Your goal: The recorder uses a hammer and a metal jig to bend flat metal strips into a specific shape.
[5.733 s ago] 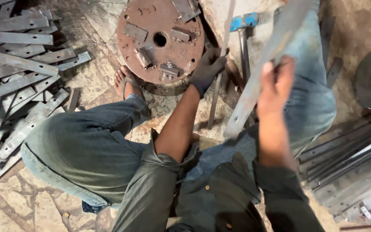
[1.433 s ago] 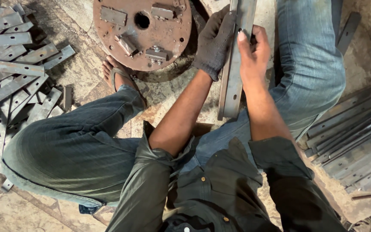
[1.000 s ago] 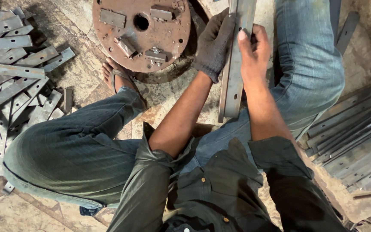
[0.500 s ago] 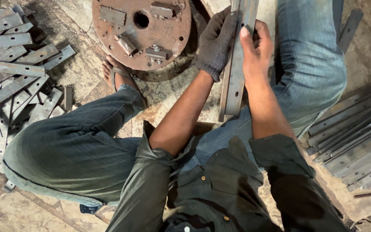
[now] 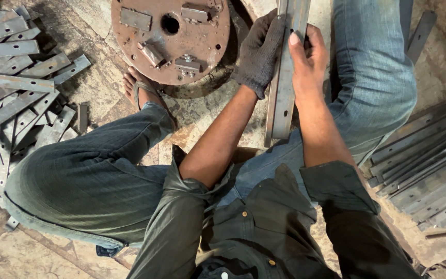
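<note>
I sit on the ground with a long flat grey metal bar [image 5: 284, 88] held upright-lengthwise in front of me, its near end by my right knee. My left hand [image 5: 258, 51], in a dark knit glove, grips the bar's left edge near the top. My bare right hand [image 5: 306, 57] clasps the bar from the right, thumb pressed on its face. Just left of the hands lies a rusty round steel plate [image 5: 170, 37] with a centre hole and small blocks welded on it.
A heap of cut flat metal strips [image 5: 16, 98] covers the ground at the left. More long bars [image 5: 429, 160] are stacked at the right. My sandalled foot [image 5: 139, 92] rests beside the round plate. The floor is rough stone.
Several seconds ago the bar was tilted and held by my right hand alone; now both hands grip it lengthwise. Over the last second the hands slid slightly up the bar.
</note>
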